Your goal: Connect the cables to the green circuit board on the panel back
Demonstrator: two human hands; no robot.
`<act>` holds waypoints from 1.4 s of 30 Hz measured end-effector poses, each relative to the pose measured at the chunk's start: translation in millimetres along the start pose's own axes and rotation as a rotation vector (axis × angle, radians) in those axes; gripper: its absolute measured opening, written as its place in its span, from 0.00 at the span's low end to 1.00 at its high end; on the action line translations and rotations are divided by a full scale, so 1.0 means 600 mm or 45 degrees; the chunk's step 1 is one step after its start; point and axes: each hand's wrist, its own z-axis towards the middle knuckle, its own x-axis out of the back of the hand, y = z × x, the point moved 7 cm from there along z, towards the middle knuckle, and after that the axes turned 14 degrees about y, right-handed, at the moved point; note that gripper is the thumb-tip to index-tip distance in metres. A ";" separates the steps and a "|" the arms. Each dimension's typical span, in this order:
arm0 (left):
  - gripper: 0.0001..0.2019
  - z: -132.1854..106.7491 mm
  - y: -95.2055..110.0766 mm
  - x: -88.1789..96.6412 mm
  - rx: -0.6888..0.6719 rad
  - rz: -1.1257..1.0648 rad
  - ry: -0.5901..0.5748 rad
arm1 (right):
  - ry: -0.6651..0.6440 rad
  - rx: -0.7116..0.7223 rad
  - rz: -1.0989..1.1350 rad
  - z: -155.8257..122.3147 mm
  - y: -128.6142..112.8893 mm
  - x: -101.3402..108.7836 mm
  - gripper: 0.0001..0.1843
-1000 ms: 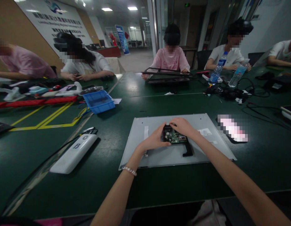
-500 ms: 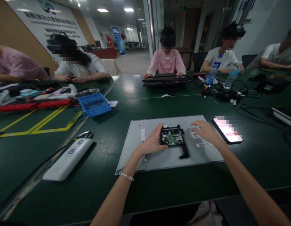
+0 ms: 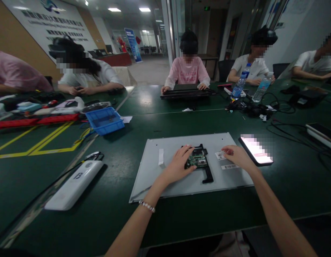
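Note:
A flat grey metal-backed panel [image 3: 152, 171] lies on the table in front of me. On its middle sits a black plastic bracket [image 3: 207, 175] around a green circuit board [image 3: 199, 160]. My left hand [image 3: 178, 162] rests over the left part of the bracket and board, fingers stretched out and thumb apart. To the right of the bracket, my right hand [image 3: 236, 157] is just above the panel beside a white label [image 3: 220, 155]. Its fingertips are drawn together in a pinch; whatever they hold, if anything, is too small to make out.
A lit phone [image 3: 255, 150] lies right of the panel. At left are a white power bank [image 3: 74, 185] with a cable and a blue tray [image 3: 105, 121]. Bottles [image 3: 241, 82] and cables stand further back. Several people sit around the table, one holding a dark panel [image 3: 188, 93].
My left hand has moved right, further over the bracket and board. My right hand has lowered and closed its fingers into a pinch near the label. The view has shifted slightly.

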 end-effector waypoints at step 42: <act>0.23 0.005 0.030 -0.053 -0.236 0.279 -0.117 | -0.153 -0.251 0.645 -0.026 -0.064 -0.053 0.13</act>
